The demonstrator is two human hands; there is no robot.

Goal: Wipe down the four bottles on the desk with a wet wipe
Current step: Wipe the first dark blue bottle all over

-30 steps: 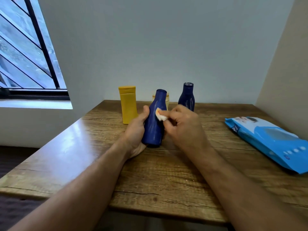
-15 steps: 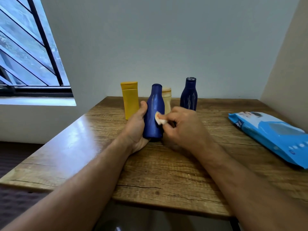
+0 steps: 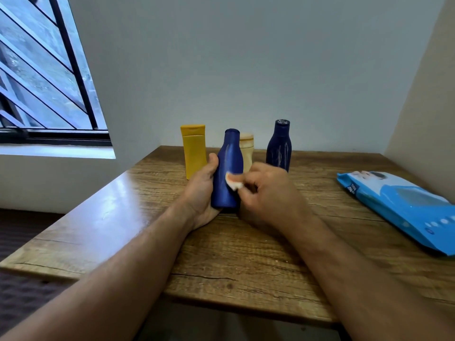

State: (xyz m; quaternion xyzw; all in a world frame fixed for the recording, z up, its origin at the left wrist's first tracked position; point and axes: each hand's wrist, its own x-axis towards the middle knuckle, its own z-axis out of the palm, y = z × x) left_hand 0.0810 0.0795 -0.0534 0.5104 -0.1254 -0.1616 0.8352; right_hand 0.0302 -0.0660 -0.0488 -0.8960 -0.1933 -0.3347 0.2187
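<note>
A blue bottle (image 3: pixel 227 163) stands upright near the middle of the wooden desk (image 3: pixel 246 254). My left hand (image 3: pixel 200 193) grips its lower body from the left. My right hand (image 3: pixel 268 193) pinches a small folded wet wipe (image 3: pixel 232 180) and presses it against the bottle's right side. Behind stand a yellow bottle (image 3: pixel 193 150), a cream bottle (image 3: pixel 247 151) partly hidden by the held one, and a dark blue bottle (image 3: pixel 279 147).
A blue pack of wet wipes (image 3: pixel 403 207) lies flat at the desk's right side. Walls close the desk in at the back and right. A barred window (image 3: pixel 44 77) is on the left.
The wipe has slid lower on the blue bottle's side with my right hand. The bottle stands more upright. My view has tilted a little.
</note>
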